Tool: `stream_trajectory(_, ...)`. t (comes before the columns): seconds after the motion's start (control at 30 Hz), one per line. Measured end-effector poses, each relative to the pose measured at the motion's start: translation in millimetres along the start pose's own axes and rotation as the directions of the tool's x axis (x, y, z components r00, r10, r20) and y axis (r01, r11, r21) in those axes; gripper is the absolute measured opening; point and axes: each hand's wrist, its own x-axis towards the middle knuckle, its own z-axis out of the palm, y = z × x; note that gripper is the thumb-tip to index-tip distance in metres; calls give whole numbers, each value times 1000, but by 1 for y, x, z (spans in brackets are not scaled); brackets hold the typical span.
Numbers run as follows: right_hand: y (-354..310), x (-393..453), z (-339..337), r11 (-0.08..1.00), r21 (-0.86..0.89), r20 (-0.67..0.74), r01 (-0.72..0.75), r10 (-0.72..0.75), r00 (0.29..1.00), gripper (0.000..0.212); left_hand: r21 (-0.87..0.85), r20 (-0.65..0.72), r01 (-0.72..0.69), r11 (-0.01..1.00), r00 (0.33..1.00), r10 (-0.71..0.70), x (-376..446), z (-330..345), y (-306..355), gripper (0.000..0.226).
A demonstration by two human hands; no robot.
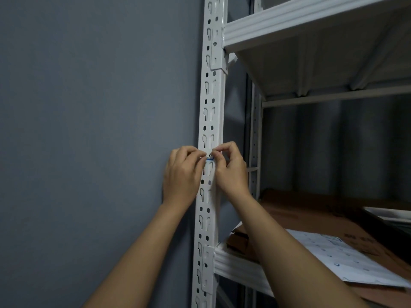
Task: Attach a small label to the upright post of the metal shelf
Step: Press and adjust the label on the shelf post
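My left hand (pixel 181 176) and my right hand (pixel 230 168) meet at the tall white perforated metal post (pixel 210 103), both sets of fingers curled in tight. Between them I pinch the small white label with a blue edge (pixel 209 155), flat against the post's front face, about midway between the upper white metal shelf (pixel 289 21) and the lower white shelf beam (pixel 235 265). My thumbs and forefingers cover its ends. Right of the post, brown cardboard (pixel 311 216) and a printed white sheet (pixel 342 258) lie on the lower shelf. Left of the post, grey wall (pixel 89 107).
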Motion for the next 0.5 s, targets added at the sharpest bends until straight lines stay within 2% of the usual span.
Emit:
stream_trajectory(0.23,-1,-1,-1,1000,-5,9,-3,3,1000,26,117,-27,-132,984,990,136,3,2,-1,20)
stream_trajectory(0.37,-1,-1,-1,1000,-19,8,-12,13,1000,26,337,-15,-319,886,939,344,13,4,-4,16)
stream_trajectory(0.5,-3,-1,-1,1000,-30,-3,-8,8,1000,25,414,0,-373,830,912,410,21,8,-7,14)
